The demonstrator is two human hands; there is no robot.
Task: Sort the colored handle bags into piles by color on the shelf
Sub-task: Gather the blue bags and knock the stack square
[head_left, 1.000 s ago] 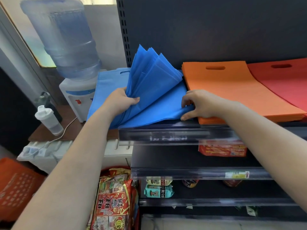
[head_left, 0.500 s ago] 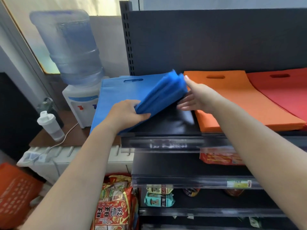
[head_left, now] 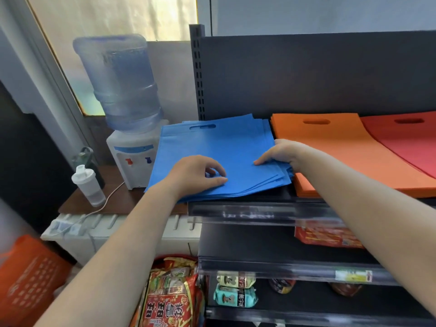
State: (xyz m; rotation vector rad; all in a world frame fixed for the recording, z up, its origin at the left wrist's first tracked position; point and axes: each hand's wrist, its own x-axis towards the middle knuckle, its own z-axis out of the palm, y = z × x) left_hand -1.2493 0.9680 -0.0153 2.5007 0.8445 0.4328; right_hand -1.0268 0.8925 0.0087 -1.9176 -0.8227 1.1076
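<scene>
Both hands are working the blue bag pile [head_left: 219, 156] on the shelf [head_left: 247, 208]: left hand [head_left: 195, 175] resting loosely curled on top, right hand [head_left: 280, 153] gripping the right edge beside the orange pile [head_left: 342, 147]; squaring edges likely needs gentle inward pressure.

bags [head_left: 219, 149] blue | bags [head_left: 330, 142] orange | bags [head_left: 410, 138] red | shelf [head_left: 259, 211] black
</scene>
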